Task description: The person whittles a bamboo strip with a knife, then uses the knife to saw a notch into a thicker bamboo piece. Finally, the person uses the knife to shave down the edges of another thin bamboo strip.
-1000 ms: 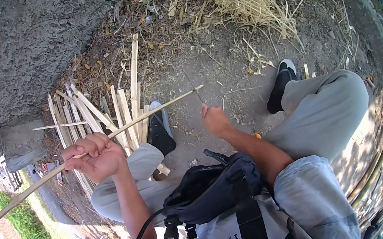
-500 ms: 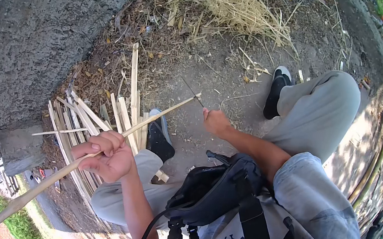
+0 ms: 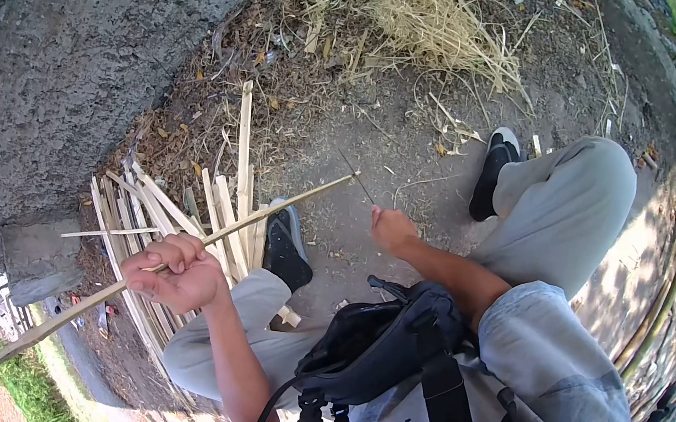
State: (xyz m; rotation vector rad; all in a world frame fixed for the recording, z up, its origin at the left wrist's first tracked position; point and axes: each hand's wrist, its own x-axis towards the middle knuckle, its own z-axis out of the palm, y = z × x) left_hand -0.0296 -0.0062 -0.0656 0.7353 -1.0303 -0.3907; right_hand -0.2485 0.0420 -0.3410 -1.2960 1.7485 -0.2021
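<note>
Long wooden strip [image 3: 57, 326] is up in the air, running at a slant over the dirt ground [image 3: 344, 256], so it's not lying on anything. One end points off past the ground's near left corner, the other hangs over roughly the middle of the dirt. Left hand [image 3: 184, 277] has it about partway along, fingers folded over it and thumb along the side, palm turned up. Looks like a fairly loose curl rather than a hard fist, but how tight I honestly can't tell.

Right hand [image 3: 393, 232] is balled up with the fingers tucked in, and a thin dark blade [image 3: 348, 163] sticks out of it. The grip end is hidden in the fist. That blade crosses the strip right by its far tip, seemingly touching.

Around them: a bunch of split sticks [image 3: 150, 209] fans out along the left edge of the dirt, beside the rough grey slab [image 3: 72, 58] and next to the left shoe [image 3: 287, 247]. Dry straw-like shavings [image 3: 436, 25] are heaped toward the far edge. Right shoe [image 3: 491, 181] is planted further out, and a black bag [image 3: 390, 332] sits across the person's front, unzipped.
</note>
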